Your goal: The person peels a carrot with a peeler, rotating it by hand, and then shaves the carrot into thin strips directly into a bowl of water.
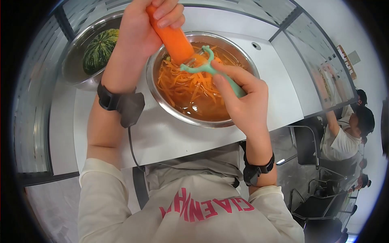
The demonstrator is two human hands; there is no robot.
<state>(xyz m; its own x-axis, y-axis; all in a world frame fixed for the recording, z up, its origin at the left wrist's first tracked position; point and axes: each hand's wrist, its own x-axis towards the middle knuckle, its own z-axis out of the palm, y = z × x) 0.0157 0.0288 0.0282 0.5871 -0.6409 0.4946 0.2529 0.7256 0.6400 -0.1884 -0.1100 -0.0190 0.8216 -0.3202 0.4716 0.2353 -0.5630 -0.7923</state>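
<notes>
Head view: a white surface (279,97) spreads beneath the left grip (144,26) and the right grip (248,97). Below both stands a steel basin (178,114) of orange-tinted liquid (212,111); left of the left grip, a metal bowl (71,67) holds a striped green squash (99,52). The left grip is closed around the upper part of a thick carrot (174,42), tilted over the basin toward the right grip. That one is curled about a mint-green peeler (207,68), its head at the carrot's lower end. Below lie orange strips (194,86). If wet, the carrot could probably twist in the left grip; a skidding peeler might then cut skin, or the carrot drop and splash.
</notes>
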